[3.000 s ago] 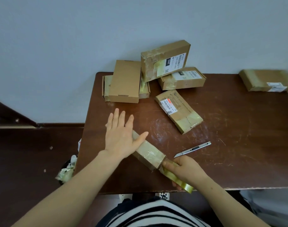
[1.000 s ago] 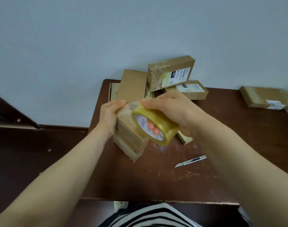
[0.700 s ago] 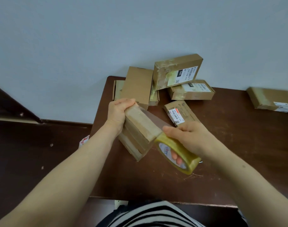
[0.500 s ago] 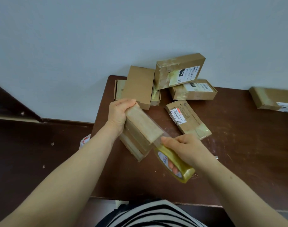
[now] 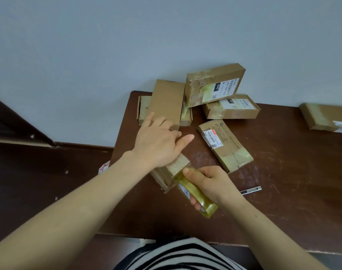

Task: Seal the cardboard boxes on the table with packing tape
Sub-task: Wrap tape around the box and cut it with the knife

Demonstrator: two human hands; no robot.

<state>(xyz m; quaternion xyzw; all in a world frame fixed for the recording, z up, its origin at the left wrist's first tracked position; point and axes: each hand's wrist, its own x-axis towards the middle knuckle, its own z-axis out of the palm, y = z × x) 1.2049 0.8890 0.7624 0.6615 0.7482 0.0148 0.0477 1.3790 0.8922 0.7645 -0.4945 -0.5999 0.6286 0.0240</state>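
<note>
Left hand (image 5: 159,144): fingers spread, palm flat on top of the cardboard box (image 5: 171,172), which stands tilted near the table's (image 5: 283,191) front-left part. Right hand (image 5: 211,182): clenched around the tape roll (image 5: 196,195), translucent yellow, glossy, touching the box's near end. Table: dark brown, scuffed, bare at right and along the front edge. Utility knife (image 5: 251,190): slim, metal, just right of the right hand. Labelled box (image 5: 224,145): flat, taped, lying behind the hands.
</note>
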